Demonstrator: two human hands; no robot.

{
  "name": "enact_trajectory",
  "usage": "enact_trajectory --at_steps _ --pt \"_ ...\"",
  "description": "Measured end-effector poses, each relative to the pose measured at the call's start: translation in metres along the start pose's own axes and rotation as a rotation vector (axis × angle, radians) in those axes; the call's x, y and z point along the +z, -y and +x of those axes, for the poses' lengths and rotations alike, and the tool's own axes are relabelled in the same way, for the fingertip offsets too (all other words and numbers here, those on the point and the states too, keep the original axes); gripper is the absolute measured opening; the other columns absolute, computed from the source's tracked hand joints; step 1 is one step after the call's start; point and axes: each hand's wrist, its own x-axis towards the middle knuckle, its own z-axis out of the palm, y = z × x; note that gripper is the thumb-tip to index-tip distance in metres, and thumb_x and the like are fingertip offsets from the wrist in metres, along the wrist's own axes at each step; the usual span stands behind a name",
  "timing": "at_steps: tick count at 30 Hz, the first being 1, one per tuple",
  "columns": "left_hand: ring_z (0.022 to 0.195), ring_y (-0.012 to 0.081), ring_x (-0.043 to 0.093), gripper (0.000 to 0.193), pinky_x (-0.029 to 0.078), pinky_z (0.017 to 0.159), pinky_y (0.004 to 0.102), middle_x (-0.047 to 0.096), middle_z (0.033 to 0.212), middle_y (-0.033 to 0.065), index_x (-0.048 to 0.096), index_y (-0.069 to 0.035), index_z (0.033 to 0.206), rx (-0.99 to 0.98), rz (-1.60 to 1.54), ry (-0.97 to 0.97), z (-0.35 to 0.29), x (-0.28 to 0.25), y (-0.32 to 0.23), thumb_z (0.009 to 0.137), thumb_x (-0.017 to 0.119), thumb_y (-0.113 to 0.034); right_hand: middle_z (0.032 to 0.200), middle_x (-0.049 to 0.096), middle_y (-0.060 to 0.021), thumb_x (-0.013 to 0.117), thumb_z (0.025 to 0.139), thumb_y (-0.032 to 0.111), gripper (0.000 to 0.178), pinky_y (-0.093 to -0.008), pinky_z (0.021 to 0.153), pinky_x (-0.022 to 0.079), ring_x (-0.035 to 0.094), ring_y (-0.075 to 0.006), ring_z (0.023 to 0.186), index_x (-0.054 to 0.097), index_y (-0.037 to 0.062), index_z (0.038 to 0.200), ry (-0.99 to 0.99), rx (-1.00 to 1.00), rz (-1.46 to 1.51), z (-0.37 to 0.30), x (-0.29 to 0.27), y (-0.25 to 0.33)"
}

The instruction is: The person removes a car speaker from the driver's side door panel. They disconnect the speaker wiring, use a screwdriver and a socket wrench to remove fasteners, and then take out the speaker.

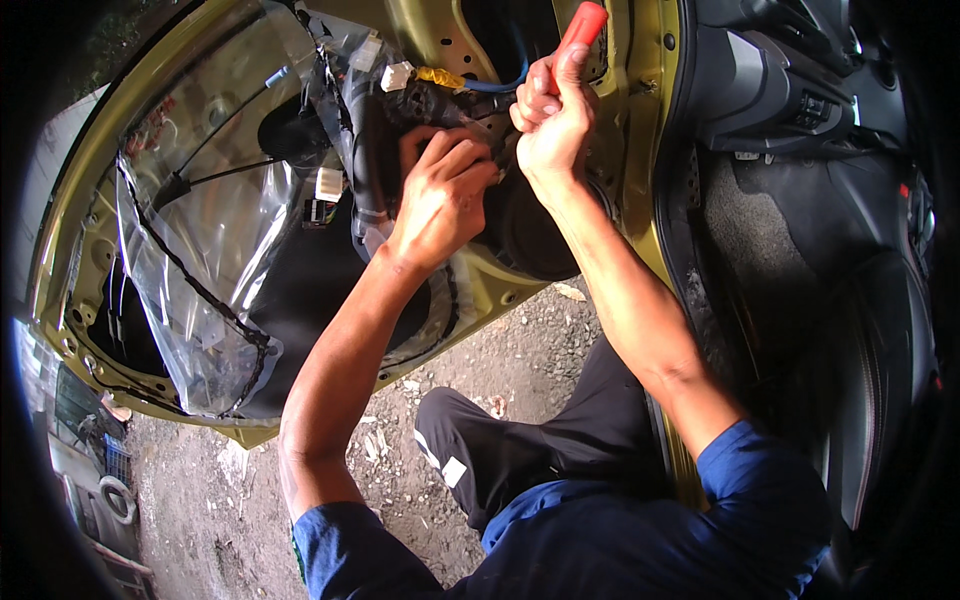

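Observation:
My right hand [555, 115] is closed in a fist around a red-handled tool [584, 24], the thumb lying along its handle. The handle points up and away; whatever working end it has is hidden. To the left, my left hand [445, 185] bends its fingers into the dark area of an opened car door [490, 275]. Its fingertips are partly hidden, and what they grip cannot be made out. Just beyond it lies a white connector [397, 76] on a yellow-taped wire [440, 78]. Another white connector [329, 184] hangs left of my left wrist.
Clear plastic sheeting [200, 270] with black sealant is partly peeled from the door. Thin black cables cross it, and a round dark speaker [540, 235] sits under my right forearm. The car's dark interior and seat [870, 380] are at right. Gravelly ground [230, 490] lies below.

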Motion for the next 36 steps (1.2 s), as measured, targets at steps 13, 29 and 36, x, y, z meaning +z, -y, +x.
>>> enact_trajectory --at_steps 13,29,36 --pt "0.09 0.0294 0.063 0.018 0.05 0.08 0.0387 0.067 0.096 0.0088 0.072 -0.005 0.086 -0.009 -0.051 0.042 0.022 -0.039 -0.003 0.069 0.076 0.001 0.054 0.025 0.0108 0.053 0.099 0.063 0.058 -0.0254 0.043 0.016 0.024 -0.0039 0.044 0.04 0.0177 0.065 -0.2 0.105 0.03 -0.021 0.032 -0.009" --pt "0.095 0.025 0.067 0.031 0.054 0.083 0.0399 0.071 0.105 0.0054 0.077 -0.011 0.107 0.145 -0.349 0.41 -0.043 -0.081 -0.133 0.081 0.072 -0.028 0.073 0.048 0.0056 0.058 0.1 0.04 0.027 -0.0277 0.049 0.038 0.044 -0.0085 0.063 0.064 0.0132 0.103 -0.426 0.915 -1.611 -0.073 -0.31 0.25" --pt "0.091 0.0282 0.067 0.035 0.055 0.079 0.0393 0.071 0.099 0.0097 0.075 -0.005 0.107 0.026 -0.502 0.47 -0.062 -0.021 -0.144 0.074 0.078 -0.016 0.106 0.067 -0.0169 0.062 0.092 0.012 0.051 -0.0421 0.078 0.057 0.067 -0.0292 0.094 0.055 0.0088 0.142 -0.337 0.8 -1.977 -0.137 -0.423 0.25"
